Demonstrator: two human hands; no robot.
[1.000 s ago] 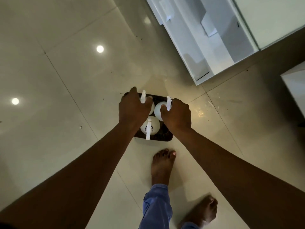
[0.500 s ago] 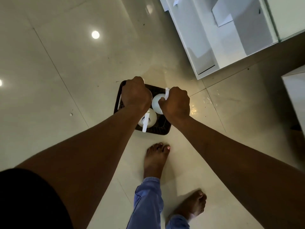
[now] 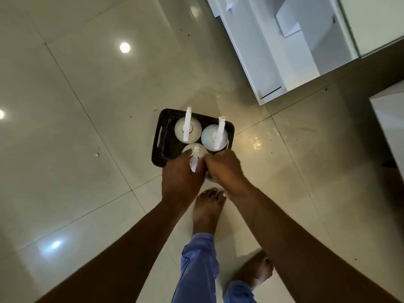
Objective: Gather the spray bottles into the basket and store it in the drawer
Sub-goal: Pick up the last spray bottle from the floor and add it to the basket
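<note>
A dark woven basket (image 3: 162,150) sits on the tiled floor with three white spray bottles upright in it. Two stand at the far side, one on the left (image 3: 179,130) and one on the right (image 3: 209,138). The third bottle (image 3: 196,149) is at the near edge, its nozzle pointing towards me. My left hand (image 3: 181,180) and my right hand (image 3: 226,170) close in on this near bottle from either side, fingers curled at its spray head. My fingertips and the basket's near rim are hidden under the hands.
An open white drawer (image 3: 251,62) juts out at the upper right, its near corner just beyond the basket. A white cabinet edge (image 3: 391,127) is at the far right. My bare feet (image 3: 207,211) stand right behind the basket on glossy tiles.
Both hands left the two far bottles and drew back to the near bottle. The two far bottles now stand uncovered.
</note>
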